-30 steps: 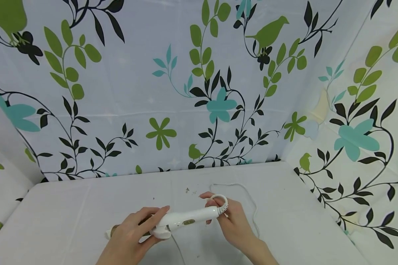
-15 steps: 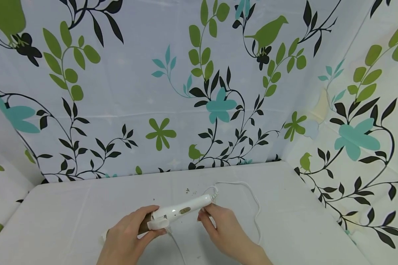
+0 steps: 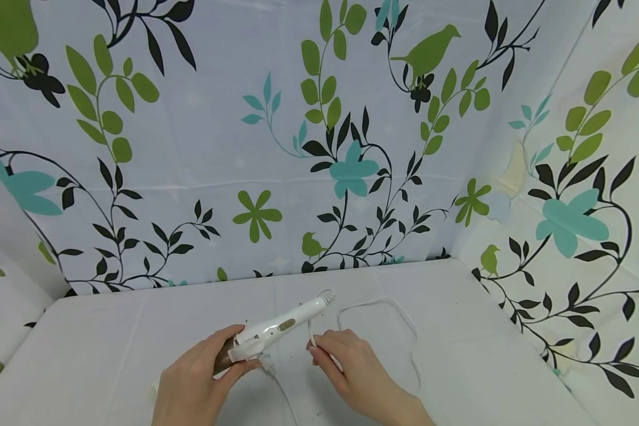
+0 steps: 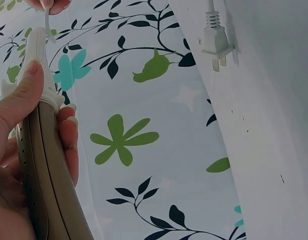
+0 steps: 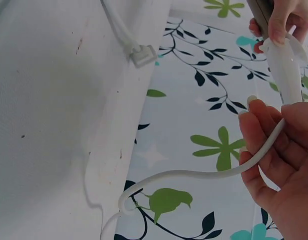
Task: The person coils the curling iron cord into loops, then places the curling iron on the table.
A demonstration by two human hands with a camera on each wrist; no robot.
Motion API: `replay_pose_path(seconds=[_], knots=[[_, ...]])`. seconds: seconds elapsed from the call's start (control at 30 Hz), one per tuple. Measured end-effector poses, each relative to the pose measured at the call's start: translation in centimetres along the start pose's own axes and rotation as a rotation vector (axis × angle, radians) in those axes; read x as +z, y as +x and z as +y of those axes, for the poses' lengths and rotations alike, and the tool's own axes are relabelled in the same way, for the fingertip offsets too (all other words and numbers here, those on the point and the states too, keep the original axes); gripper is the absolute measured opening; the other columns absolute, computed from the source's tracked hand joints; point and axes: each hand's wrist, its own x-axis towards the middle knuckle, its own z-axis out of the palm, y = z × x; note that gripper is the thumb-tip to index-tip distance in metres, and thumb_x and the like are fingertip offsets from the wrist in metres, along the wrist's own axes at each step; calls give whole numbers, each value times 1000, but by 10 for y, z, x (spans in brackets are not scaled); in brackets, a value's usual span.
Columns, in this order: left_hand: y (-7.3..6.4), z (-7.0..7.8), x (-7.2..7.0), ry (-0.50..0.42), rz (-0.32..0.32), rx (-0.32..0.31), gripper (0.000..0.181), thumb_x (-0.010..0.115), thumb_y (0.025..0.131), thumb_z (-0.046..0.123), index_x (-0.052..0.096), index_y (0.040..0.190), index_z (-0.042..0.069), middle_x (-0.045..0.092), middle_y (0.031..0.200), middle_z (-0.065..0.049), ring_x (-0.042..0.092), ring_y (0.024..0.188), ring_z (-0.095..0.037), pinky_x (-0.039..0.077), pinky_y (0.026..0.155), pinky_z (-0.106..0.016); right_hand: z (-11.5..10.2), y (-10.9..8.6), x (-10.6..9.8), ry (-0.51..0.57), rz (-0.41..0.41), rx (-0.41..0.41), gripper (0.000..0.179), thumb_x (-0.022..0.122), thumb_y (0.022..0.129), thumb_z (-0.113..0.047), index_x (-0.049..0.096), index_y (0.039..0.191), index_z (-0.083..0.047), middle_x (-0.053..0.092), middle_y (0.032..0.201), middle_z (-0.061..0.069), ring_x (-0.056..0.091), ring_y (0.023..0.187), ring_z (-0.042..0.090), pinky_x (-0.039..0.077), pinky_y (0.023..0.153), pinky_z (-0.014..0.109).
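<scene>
A white curling iron [image 3: 283,324] with a brown barrel [image 4: 51,160] is held tilted over the white table, handle end up and to the right. My left hand [image 3: 194,373] grips it around the barrel where it meets the handle, thumb on the white part in the left wrist view. My right hand [image 3: 354,370] pinches the white power cord [image 3: 399,307] below the handle's end. In the right wrist view the cord [image 5: 189,173] runs across my right fingers. The far end of the barrel is mostly hidden behind my left hand.
A two-prong plug [image 4: 217,44] on the cord lies on the table just below the curling iron. The white tabletop [image 3: 468,331] carries small dark specks. Patterned fabric [image 3: 202,136] with leaves and birds stands behind and at the sides.
My right hand has left the handle's end and moved slightly down and left, now pinching the cord. The curling iron has tilted, its handle end rising and shifting left.
</scene>
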Motion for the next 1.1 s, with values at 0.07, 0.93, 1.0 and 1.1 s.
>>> replay_pose_path(seconds=[0.07,0.93,1.0,1.1], knots=[[0,-1,0,-1,7,-13,62,96,55,26,72,111,13,74,85,1,67,62,-9,50,53,-22,0,0,0,-3,5,-4,15,62,99,-13,61,85,-19,54,73,-16,47,69,-4,41,68,15],[-2,-3,5,53,114,-25,54,95,61,26,76,109,10,72,77,-2,64,55,-12,48,46,-25,-2,-3,-6,96,-161,6,11,54,104,-18,62,97,-15,53,76,-10,45,67,-5,38,63,3],[-2,-3,4,48,114,-39,55,95,61,26,76,109,10,72,77,-2,65,56,-13,48,47,-25,-3,-3,-6,90,-160,10,15,53,105,-22,64,97,-15,54,76,-11,45,68,-4,38,63,3],[-2,-4,4,53,102,-47,55,95,61,27,76,109,11,72,77,-1,65,56,-13,47,46,-26,-4,-2,-6,59,-146,-13,16,53,105,-22,65,98,-15,57,79,-11,46,69,-3,39,66,3]])
